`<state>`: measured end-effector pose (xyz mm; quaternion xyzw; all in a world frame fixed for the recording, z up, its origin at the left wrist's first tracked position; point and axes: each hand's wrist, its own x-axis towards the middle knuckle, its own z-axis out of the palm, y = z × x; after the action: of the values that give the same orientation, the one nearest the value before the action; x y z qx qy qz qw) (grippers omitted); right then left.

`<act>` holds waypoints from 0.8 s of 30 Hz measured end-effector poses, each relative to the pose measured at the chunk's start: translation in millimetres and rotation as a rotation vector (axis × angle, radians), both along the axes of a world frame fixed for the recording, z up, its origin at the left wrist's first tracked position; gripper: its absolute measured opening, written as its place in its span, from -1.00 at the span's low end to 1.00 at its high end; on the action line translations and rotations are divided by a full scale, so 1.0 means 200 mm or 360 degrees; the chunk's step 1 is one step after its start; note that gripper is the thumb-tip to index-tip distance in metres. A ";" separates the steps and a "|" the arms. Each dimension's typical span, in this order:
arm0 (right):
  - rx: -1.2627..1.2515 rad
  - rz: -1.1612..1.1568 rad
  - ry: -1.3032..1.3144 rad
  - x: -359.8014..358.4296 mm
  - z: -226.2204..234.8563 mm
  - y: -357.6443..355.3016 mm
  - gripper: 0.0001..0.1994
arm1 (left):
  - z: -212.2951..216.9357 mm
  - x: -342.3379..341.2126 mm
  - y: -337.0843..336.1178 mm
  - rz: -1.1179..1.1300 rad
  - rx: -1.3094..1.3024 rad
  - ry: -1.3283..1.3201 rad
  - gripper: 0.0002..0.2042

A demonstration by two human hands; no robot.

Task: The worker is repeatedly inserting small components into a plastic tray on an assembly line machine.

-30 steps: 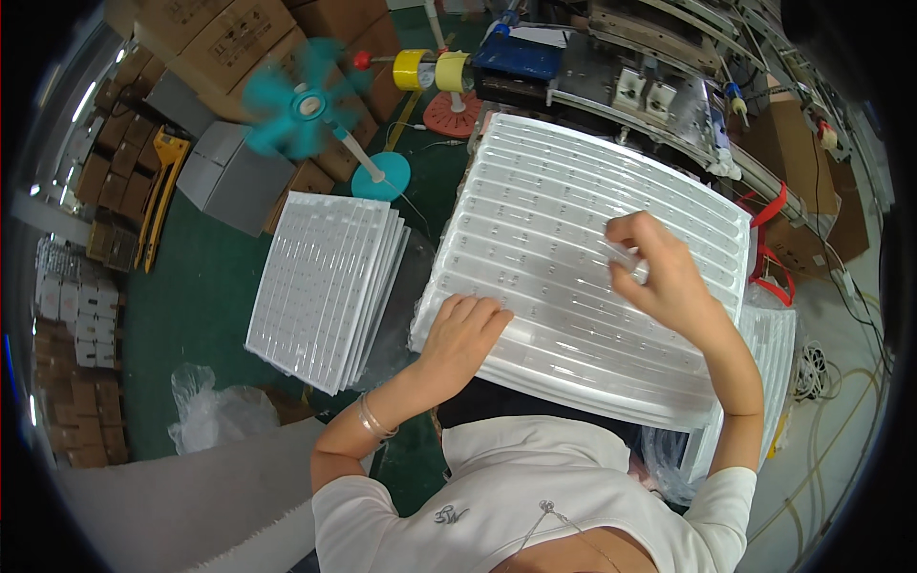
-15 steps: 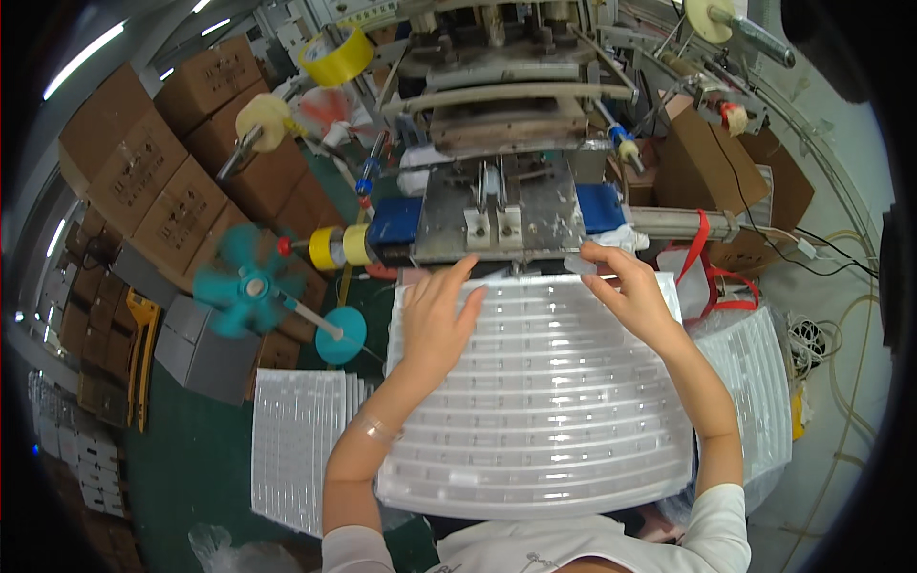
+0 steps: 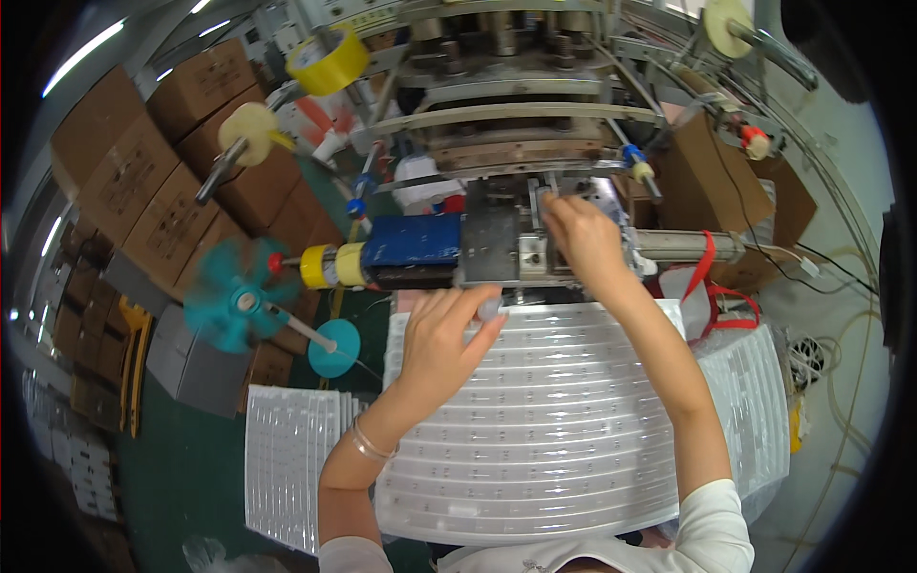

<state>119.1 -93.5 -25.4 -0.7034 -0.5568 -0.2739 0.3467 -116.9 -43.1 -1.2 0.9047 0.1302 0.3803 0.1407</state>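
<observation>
A small translucent round piece [image 3: 489,308] is pinched between the thumb and fingertips of my left hand [image 3: 441,342], just above the far edge of a white ribbed tray [image 3: 535,430]. Rows of small clear parts seem to lie along the tray's ribs. Beyond it my right hand [image 3: 589,241] reaches over the metal fixture [image 3: 533,256] on the machine's dark sliding plate [image 3: 489,234]. Its fingers are closed at the fixture's upper end; what they grip there, if anything, is hidden. The press head [image 3: 516,115] stands raised behind the plate.
A blue block [image 3: 413,241] flanks the plate on the left, beside a yellow tape roll [image 3: 318,267]. A teal fan [image 3: 246,302] spins at left. More ribbed trays [image 3: 291,458] are stacked low left, others [image 3: 750,401] at right near a red-handled bag [image 3: 702,286].
My right hand has moved forward from the tray's far edge onto the fixture. The fixture has shifted right relative to the tray. My left hand now pinches a small translucent piece.
</observation>
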 end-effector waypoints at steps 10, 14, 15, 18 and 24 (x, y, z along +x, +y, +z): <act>0.0010 0.0109 0.0372 -0.09 -0.05 -0.31 -0.56 | -0.17 -0.77 -0.05 -0.0005 -0.1751 -0.0578 -0.87; -0.0021 0.0281 0.0454 -0.35 0.14 -0.48 -0.68 | -0.07 -1.07 -0.07 -0.0356 -0.2194 -0.0808 -0.82; -0.0037 0.0322 0.0446 -0.42 0.18 -0.52 -0.70 | -0.04 -1.11 -0.10 -0.0387 -0.2162 -0.0792 -0.81; -0.0494 0.0732 0.0672 -0.67 0.20 -0.63 -0.71 | 0.04 -1.09 -0.31 -0.0201 -0.1854 -0.0584 -0.77; -0.1131 0.1273 0.0005 -1.01 -0.10 -0.85 -0.65 | -0.15 -1.01 -0.59 -0.0170 -0.0482 0.0776 -0.59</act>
<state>-83.9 -263.1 -44.6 -0.5108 -0.8393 0.0860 0.1654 -318.2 -160.2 -30.4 0.9437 0.1677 0.1200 0.2586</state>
